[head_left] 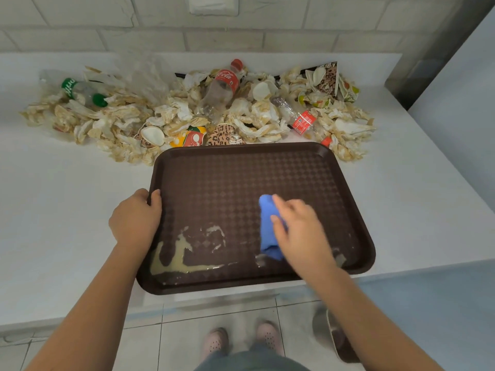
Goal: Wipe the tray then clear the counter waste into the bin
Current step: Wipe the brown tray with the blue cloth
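Head view: my right hand [297,231] presses the blue cloth [267,231] onto the brown tray [241,178], fingers curled over it, while my left hand [136,218] grips the tray's rim.

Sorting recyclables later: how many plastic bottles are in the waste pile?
3: green-labelled bottle far left, Coca-Cola bottle in the middle, red-labelled bottle at right. Crumpled paper may hide more.

One tray [348,167], one cloth [266,226], three bottles [223,88] [80,92] [301,119]
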Tool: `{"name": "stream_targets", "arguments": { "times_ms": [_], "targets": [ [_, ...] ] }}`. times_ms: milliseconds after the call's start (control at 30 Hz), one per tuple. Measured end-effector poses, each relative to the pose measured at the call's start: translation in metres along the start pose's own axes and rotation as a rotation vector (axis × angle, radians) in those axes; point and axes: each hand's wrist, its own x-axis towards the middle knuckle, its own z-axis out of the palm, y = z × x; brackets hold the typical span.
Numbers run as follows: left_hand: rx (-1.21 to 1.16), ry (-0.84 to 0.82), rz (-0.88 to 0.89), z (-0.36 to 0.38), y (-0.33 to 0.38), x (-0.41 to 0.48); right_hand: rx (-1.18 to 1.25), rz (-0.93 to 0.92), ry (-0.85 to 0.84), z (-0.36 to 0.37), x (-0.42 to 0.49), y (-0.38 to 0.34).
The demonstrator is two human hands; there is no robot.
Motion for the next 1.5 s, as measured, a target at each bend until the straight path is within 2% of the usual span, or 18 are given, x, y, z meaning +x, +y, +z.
{"name": "stream_targets", "arguments": {
  "times_ms": [100,200,300,400,500,600,700,800,900,1000,1167,1333,1500],
  "targets": [
    [-0.011,0.008,-0.002,-0.001,0.000,-0.001,-0.127,0.154,0.096,-0.027,-0.004,0.050],
    [-0.017,0.012,0.002,-0.001,0.000,-0.002,-0.184,0.200,0.013,-0.023,-0.020,0.081],
    [-0.022,0.010,0.001,0.000,0.001,-0.002,-0.103,0.223,-0.042,-0.011,-0.027,0.076],
    [-0.024,0.002,0.000,-0.001,0.001,-0.003,-0.082,0.286,-0.023,0.000,-0.025,0.055],
    [-0.019,0.001,0.006,-0.001,0.000,-0.003,-0.095,0.276,-0.062,0.019,-0.027,0.018],
    [-0.016,-0.001,0.007,-0.001,0.001,-0.002,-0.077,0.139,-0.125,0.035,-0.030,-0.020],
    [-0.013,-0.010,0.007,-0.003,0.001,-0.003,0.024,-0.002,-0.050,0.033,-0.028,-0.031],
    [-0.005,-0.011,0.015,-0.003,0.002,-0.003,0.178,0.102,-0.030,-0.002,-0.019,-0.013],
    [-0.005,-0.005,0.015,-0.002,0.001,-0.003,0.032,0.211,0.009,-0.034,-0.007,0.031],
    [-0.008,0.002,0.016,0.000,-0.001,-0.002,-0.068,0.265,-0.072,-0.042,-0.015,0.062],
    [0.005,0.004,0.021,0.001,0.000,-0.003,-0.179,0.336,-0.074,-0.025,-0.058,0.052],
    [0.006,-0.006,0.019,0.000,0.001,-0.002,-0.327,0.284,-0.022,0.002,-0.063,0.026],
    [0.019,-0.014,0.027,0.001,-0.002,-0.001,-0.256,0.134,-0.040,0.021,-0.060,-0.011]
  ]
}}
